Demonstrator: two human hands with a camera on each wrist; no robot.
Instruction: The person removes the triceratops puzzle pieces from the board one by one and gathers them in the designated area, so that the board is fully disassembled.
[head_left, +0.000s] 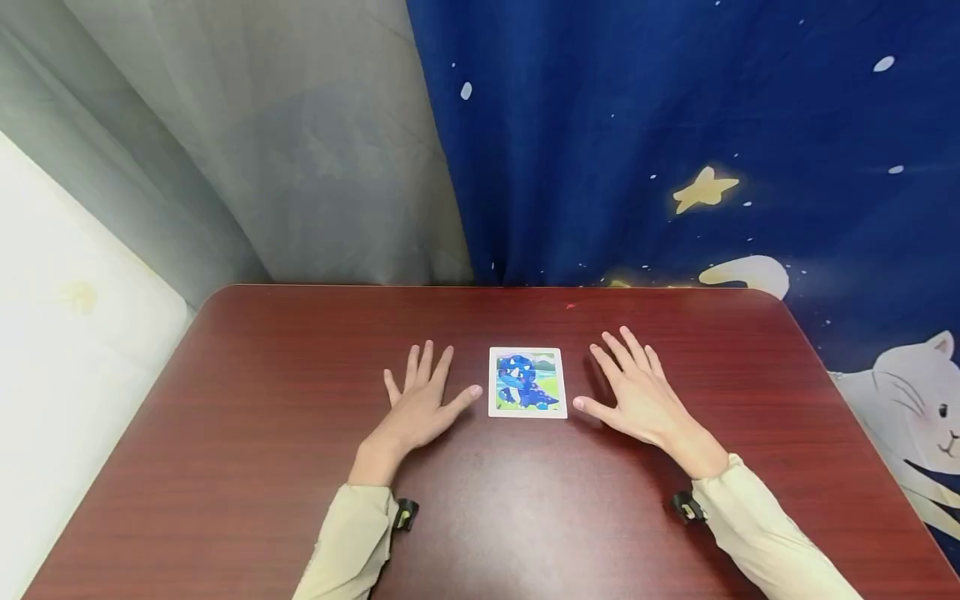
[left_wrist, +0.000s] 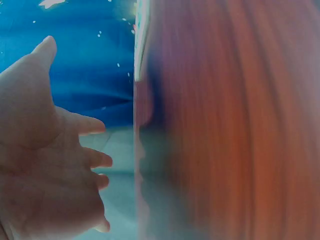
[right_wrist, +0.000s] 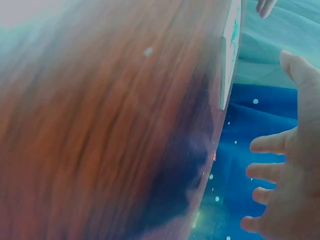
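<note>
- Left hand (head_left: 416, 408): fingers spread and mostly straight, palm down, holding nothing; thumb points at the panel, near its left edge but apart.
- Right hand (head_left: 637, 400): likewise fanned out, grasping nothing; thumb just beside the panel's right edge, not touching. Wrist views show a gap between each palm and the table.
- Between them: thin, flat square panel with a white border and blue cartoon dinosaur picture (head_left: 527, 382). Lies face up; material uncertain. Central placing probably keeps it within either hand's reach; hands set apart leave the whole picture uncovered.
- Cuffs: pale beige fabric sleeves (head_left: 348, 533), a black strapped device (head_left: 406, 515) at the left wrist, similar at the right.
- Beneath: glossy reddish-brown wood-grain table (head_left: 247, 433); tiny red speck (head_left: 571, 306) near its far edge.
- Behind: plain grey curtain (head_left: 300, 150), dark blue star-and-cat-print curtain (head_left: 585, 125). Neither comes between hands and panel.
</note>
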